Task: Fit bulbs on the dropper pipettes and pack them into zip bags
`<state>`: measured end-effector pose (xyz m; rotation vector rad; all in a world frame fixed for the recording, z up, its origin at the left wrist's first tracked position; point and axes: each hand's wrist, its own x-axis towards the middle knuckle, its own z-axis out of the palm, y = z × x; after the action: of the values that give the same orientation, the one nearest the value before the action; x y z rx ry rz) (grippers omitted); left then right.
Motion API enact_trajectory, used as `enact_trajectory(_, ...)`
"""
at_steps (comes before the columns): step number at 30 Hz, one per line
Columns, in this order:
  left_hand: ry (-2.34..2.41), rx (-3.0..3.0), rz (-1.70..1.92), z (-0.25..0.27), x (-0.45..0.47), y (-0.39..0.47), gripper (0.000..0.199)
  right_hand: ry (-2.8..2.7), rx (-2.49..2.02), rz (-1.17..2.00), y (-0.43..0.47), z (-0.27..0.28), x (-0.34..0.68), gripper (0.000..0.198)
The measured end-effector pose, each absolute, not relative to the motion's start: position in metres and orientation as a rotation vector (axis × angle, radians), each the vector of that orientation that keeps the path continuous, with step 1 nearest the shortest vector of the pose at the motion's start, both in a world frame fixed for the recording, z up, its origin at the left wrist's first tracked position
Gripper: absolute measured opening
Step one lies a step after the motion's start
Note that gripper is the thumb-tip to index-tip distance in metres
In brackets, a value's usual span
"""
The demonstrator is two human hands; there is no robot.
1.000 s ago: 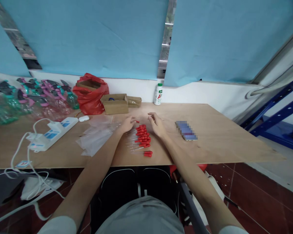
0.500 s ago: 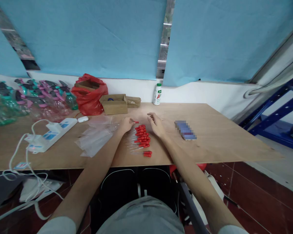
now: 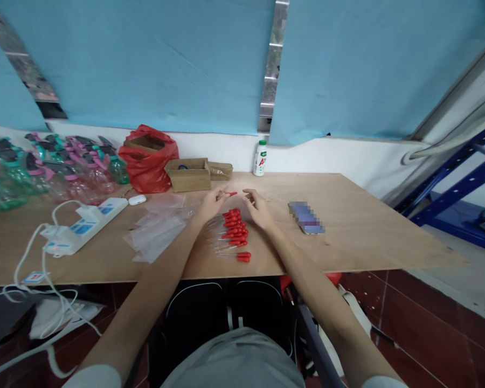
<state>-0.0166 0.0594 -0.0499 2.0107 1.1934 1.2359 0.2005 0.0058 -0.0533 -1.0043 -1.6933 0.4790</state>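
My left hand (image 3: 214, 202) pinches a dropper, its red rubber bulb (image 3: 233, 193) sticking out to the right past the fingertips. Opposite it, my right hand (image 3: 257, 207) hovers with fingers curved and apart, holding nothing, a short gap from that bulb. Between my forearms lies a row of droppers (image 3: 235, 233) with red bulbs toward the right and thin clear tubes toward the left. Nearest the table's front edge, a pair of droppers (image 3: 243, 257) lies a little apart from the others. Clear plastic bags (image 3: 161, 229) lie flat beyond my left forearm.
Left on the wooden table (image 3: 367, 226) are a white power strip (image 3: 89, 223) with cables, an earphone case (image 3: 137, 200) and several spray bottles (image 3: 76, 172). A red bag (image 3: 149, 167), cardboard box (image 3: 191, 177) and white bottle (image 3: 260, 158) stand behind. A phone (image 3: 306, 217) lies right.
My left hand has lifted slightly away from the row and moved a bit right and farther back, with the dropper's bulb now nearer my right hand. My right hand has barely shifted.
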Motion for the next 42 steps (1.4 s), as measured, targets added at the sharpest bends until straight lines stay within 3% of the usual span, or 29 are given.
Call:
enact_trajectory(6, 0.836, 1.994, 1.248, -0.045, 0.000, 0.040, 0.039, -1.669, -0.828, 0.503, -0.003, -0.042, 0.197, 0.033)
enact_trajectory(15, 0.870, 2.229, 1.247, -0.037, -0.007, 0.023, 0.037, -1.459, -0.731, 0.826, -0.005, -0.040, 0.191, 0.042)
enact_trajectory(27, 0.939, 2.303, 1.455, -0.040, -0.017, 0.023, 0.029, -1.589, -0.813, 0.561, -0.010, -0.036, 0.196, 0.036)
enact_trajectory(42, 0.967, 2.291, 1.383, -0.042, -0.021, 0.019, 0.036, -1.678, -0.850, 0.515, -0.011, -0.037, 0.197, 0.038)
